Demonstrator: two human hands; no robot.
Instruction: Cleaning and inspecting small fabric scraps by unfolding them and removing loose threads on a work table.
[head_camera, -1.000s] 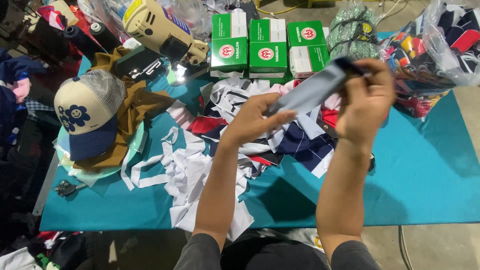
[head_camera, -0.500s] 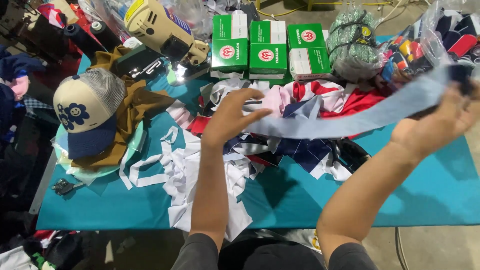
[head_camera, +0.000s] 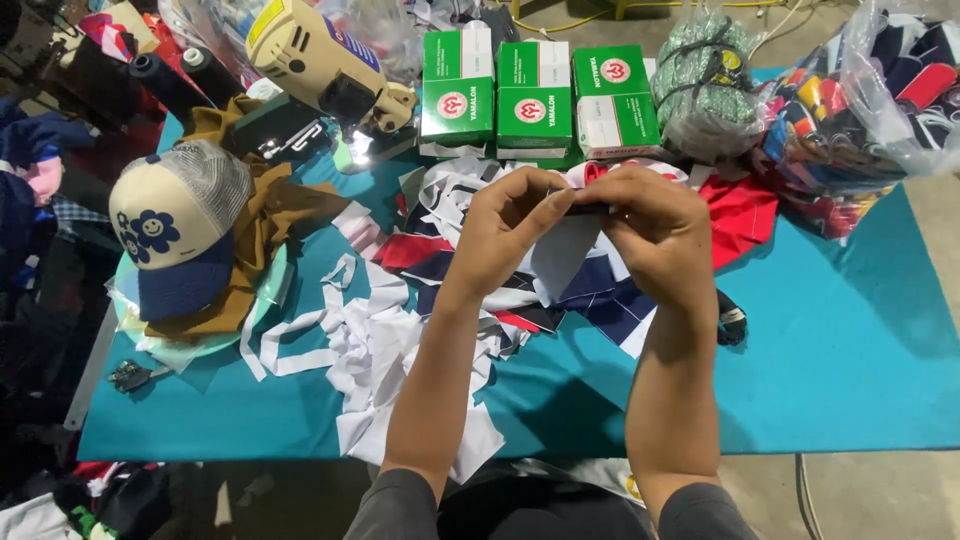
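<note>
A pale grey fabric strip (head_camera: 560, 255) is pinched between both hands above the heap of cut fabric pieces (head_camera: 430, 330), which serves as the landmark here. The left hand (head_camera: 505, 225) has thumb and fingers closed on the strip's upper edge; the right hand (head_camera: 655, 230) is curled shut on the same edge just beside it, the two hands almost touching. The step looks like folding or aligning the strip's end, and the next move probably calls for a firm pinch while the loose part hangs free over the heap.

Behind the heap stand green boxes (head_camera: 535, 100), with a cream electric cutting machine (head_camera: 320, 65) to their left. Left of the heap a cap (head_camera: 175, 225) sits on brown cloth. Right of the heap the teal table cover (head_camera: 850, 340) lies bare to its near edge, the widest room for moving.
</note>
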